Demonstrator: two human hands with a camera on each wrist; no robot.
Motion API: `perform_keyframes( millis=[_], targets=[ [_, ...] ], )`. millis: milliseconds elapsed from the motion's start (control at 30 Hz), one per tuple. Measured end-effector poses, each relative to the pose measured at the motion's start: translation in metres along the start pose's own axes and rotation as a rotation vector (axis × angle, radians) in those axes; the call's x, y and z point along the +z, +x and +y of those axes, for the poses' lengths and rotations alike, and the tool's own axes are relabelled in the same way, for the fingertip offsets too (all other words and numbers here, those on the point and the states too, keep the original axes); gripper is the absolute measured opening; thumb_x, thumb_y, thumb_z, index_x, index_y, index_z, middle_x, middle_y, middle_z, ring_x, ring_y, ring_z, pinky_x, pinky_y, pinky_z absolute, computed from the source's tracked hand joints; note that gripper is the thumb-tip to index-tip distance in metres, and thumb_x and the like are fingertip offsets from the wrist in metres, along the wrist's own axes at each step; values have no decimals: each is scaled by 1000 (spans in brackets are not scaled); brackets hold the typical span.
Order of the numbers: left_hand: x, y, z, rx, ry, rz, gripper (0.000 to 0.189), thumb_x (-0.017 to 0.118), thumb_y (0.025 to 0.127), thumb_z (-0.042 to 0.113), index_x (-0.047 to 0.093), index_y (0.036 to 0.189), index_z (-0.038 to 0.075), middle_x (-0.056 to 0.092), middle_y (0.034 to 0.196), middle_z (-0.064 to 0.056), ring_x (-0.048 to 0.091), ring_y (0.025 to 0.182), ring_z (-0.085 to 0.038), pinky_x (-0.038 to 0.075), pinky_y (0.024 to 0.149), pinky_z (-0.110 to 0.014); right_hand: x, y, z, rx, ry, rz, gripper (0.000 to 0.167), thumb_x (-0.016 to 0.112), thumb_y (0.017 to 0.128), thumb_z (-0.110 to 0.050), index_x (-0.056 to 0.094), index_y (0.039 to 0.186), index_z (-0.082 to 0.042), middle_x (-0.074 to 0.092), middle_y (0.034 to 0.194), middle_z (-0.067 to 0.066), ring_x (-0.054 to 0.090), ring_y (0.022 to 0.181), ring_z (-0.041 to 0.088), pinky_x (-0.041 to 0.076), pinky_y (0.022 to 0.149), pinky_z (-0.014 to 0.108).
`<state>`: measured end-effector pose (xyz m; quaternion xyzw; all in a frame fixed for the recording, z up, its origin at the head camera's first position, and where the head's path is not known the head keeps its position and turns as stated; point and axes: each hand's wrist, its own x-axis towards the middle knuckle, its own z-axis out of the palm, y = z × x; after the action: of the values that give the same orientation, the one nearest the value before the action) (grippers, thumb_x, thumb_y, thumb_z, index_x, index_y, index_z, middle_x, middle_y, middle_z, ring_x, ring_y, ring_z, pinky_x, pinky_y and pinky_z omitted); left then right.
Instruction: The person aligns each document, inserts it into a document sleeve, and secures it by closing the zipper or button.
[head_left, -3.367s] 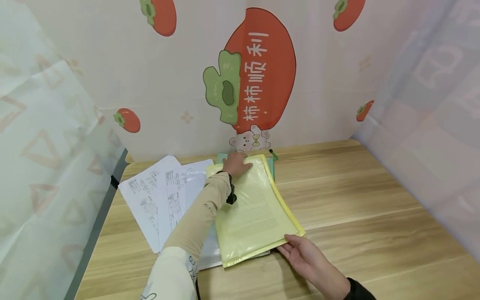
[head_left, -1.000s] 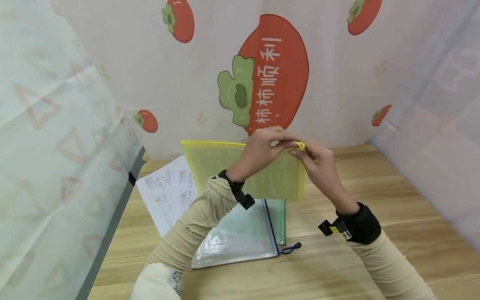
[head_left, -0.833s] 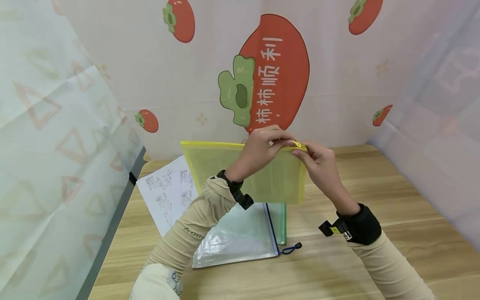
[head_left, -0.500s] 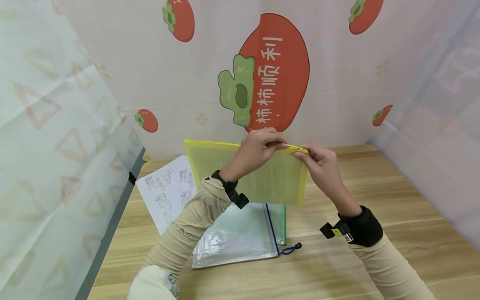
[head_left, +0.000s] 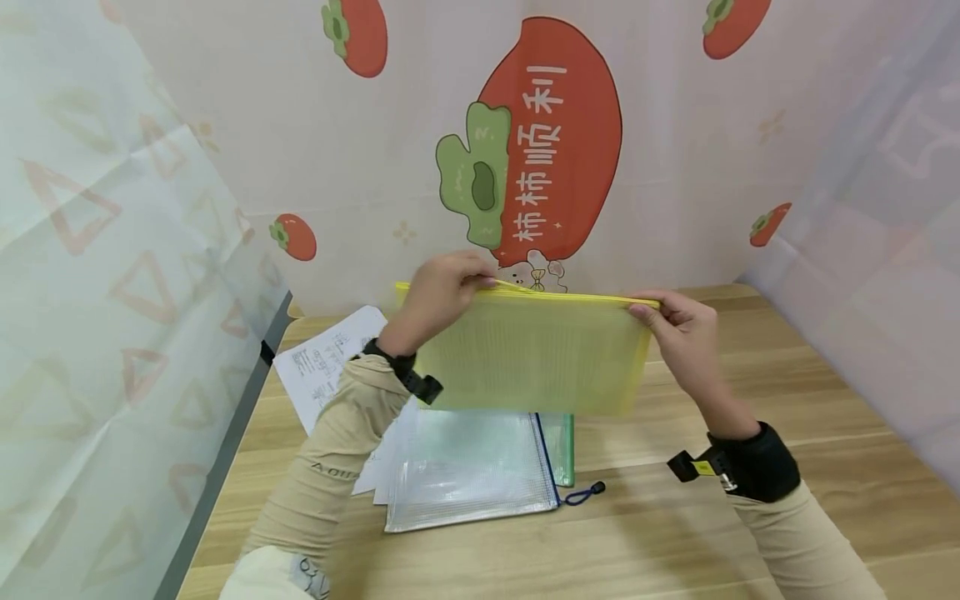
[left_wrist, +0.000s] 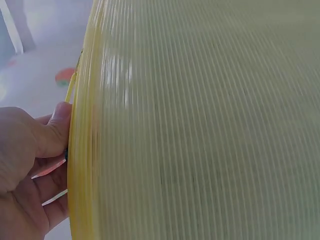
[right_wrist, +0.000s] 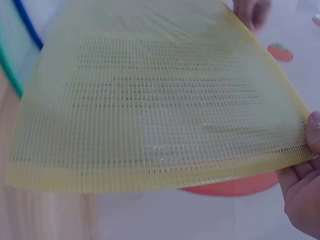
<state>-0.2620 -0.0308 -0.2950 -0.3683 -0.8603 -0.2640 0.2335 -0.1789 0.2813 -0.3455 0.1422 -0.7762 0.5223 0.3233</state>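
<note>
A translucent yellow zip pouch with a printed sheet inside is held up above the table, its zipper edge on top. My left hand pinches the yellow zipper pull cord, which stretches right to the slider along the top edge. In the left wrist view, thumb and fingers of that hand grip the cord beside the zipper edge. At the pouch's upper right corner my right hand holds on, thumb in front. The right wrist view shows the mesh pouch and this corner grip.
Beneath the pouch, a clear zip pouch with blue zipper and pull lies over a green pouch on the wooden table. Written sheets lie at the left. A printed curtain stands behind.
Both hands lifted the yellow pouch off the stack. The left hand then slid from the right corner leftward along the zipper with the pull; the right hand stayed at the corner, shifting slightly right.
</note>
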Motion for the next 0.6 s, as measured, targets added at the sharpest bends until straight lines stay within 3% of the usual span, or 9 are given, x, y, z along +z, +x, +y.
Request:
perform_keyframes(
  millis=[167, 367, 600],
  targets=[
    [-16, -20, -29, -64, 38, 29, 8, 75, 92, 13, 81, 95, 8, 75, 90, -6, 70, 85, -23, 55, 77, -39, -27, -7, 13, 66, -45, -28, 11, 69, 92, 5, 73, 101, 10, 61, 64, -13, 28, 46, 7, 26, 44, 26],
    [-31, -39, -44, -78, 50, 102, 10, 75, 91, 10, 80, 97, 3, 74, 90, -10, 69, 81, -25, 56, 75, -39, -53, -14, 19, 93, -110, -56, 11, 69, 95, 1, 72, 103, 8, 62, 67, -9, 28, 46, 10, 25, 43, 30],
    [-30, -63, -61, -130, -38, 152, 10, 72, 93, 7, 78, 98, 0, 72, 87, -12, 68, 79, -25, 54, 73, -37, -69, -20, 22, 129, -154, -61, 12, 70, 95, -2, 73, 103, 5, 65, 71, -15, 31, 48, 9, 26, 44, 30]
  ],
)
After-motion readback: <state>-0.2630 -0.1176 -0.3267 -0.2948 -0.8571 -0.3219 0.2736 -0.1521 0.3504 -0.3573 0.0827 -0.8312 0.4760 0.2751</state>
